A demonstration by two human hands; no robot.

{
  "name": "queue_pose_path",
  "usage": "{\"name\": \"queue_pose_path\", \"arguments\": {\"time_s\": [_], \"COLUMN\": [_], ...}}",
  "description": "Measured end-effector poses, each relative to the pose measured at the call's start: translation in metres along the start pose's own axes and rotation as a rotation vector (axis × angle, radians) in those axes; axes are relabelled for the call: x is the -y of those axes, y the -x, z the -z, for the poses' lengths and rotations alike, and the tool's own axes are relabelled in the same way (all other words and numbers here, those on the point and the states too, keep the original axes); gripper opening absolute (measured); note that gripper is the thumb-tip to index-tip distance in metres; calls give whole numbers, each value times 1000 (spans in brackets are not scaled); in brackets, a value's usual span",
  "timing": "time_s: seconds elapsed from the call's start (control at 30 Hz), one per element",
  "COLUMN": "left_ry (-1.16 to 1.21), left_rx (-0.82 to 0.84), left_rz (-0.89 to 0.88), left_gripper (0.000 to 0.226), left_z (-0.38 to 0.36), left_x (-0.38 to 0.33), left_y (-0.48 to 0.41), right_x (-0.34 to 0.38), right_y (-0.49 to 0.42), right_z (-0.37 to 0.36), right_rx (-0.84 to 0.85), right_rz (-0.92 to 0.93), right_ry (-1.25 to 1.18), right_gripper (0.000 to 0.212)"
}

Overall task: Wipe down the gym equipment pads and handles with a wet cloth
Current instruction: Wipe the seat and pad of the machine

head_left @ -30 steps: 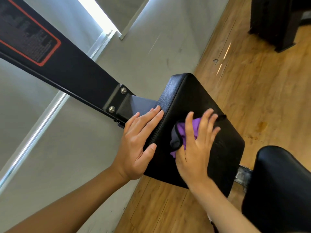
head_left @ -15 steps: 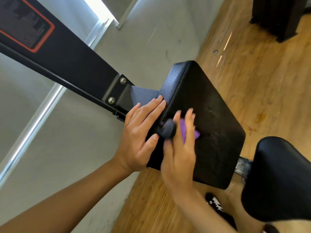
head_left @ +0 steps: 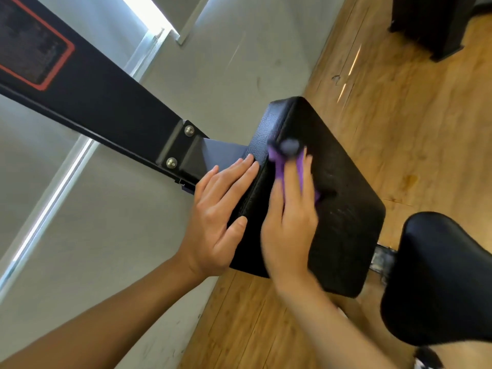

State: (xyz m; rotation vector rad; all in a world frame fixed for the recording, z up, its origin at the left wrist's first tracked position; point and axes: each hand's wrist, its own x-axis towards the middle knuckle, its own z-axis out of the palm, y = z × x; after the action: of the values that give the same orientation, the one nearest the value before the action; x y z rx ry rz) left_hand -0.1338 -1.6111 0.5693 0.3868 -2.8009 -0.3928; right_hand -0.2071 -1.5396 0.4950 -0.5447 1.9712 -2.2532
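Pressing cloth (head_left: 278,166) onto pad (head_left: 346,214)
Right hand (head_left: 290,230) flat over it; left hand (head_left: 215,217) flat on pad's side, fingers straight

Up and left of the grip a black steel beam (head_left: 106,102) slants away, its bracket (head_left: 183,149) with two bolts (head_left: 189,130) just beside the grip; a red-bordered label (head_left: 32,49) sits at its far end. Behind it are a grey wall (head_left: 106,249) and a bright window strip (head_left: 149,12). Right of the grip lies a wood-plank floor (head_left: 399,115) with a dark stain (head_left: 411,179) and, well beyond, a black machine base (head_left: 431,22)
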Motion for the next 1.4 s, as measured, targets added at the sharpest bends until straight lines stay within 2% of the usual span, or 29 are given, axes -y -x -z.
{"name": "queue_pose_path", "arguments": {"time_s": [0.07,0.17,0.27,0.33,0.4,0.53,0.57,0.63,0.77,0.87,1.0,1.1,1.17,1.33,1.4], "left_ry": [3,12,9,9,21,27,24,27,38,44,23,17,5,0,5], "left_rx": [-3,7,5,9,11,24,27,29,13,-16,10,30,26,28,32], "left_rz": [2,27,10,25,40,45,44,48,33,12,20,33,29,31,28], "left_gripper": [64,64,66,65,62,62,62,63,59,56,62,63,62,65,65], "left_z": [-1,-1,0,-1,-2,0,0,0,-1,-2,-1,-1,-1,0,-1], "left_x": [-1,-2,-1,-1,-2,-4,-4,-3,-1,0,-1,-3,-3,-4,-2], "left_y": [-1,-1,-1,-1,-1,-1,-1,-1,-1,0,1,0,-1,-2,0], "right_x": [-1,-20,-35,-28,-21,-17,-18,-20,-18,-15,-17,-16,-15,-19,-25], "right_y": [56,69,2,-47,-67,-33,-17,11,-10,-49,13,70,48,-86,-98], "right_z": [13,38,42,30,18,11,12,15,15,11,13,20,17,1,0], "right_rx": [160,355,361,333,325,250,243,236,219,230,149,162,163,-5,-44], "right_rz": [-12,174,466,599,639,447,396,349,464,551,274,234,199,-113,-101], "right_ry": [-34,173,306,253,138,-135,-172,-122,139,130,38,60,47,66,55], "right_gripper": [62,53,45,43,41,40,46,60,47,41,37,41,45,52,54]}}
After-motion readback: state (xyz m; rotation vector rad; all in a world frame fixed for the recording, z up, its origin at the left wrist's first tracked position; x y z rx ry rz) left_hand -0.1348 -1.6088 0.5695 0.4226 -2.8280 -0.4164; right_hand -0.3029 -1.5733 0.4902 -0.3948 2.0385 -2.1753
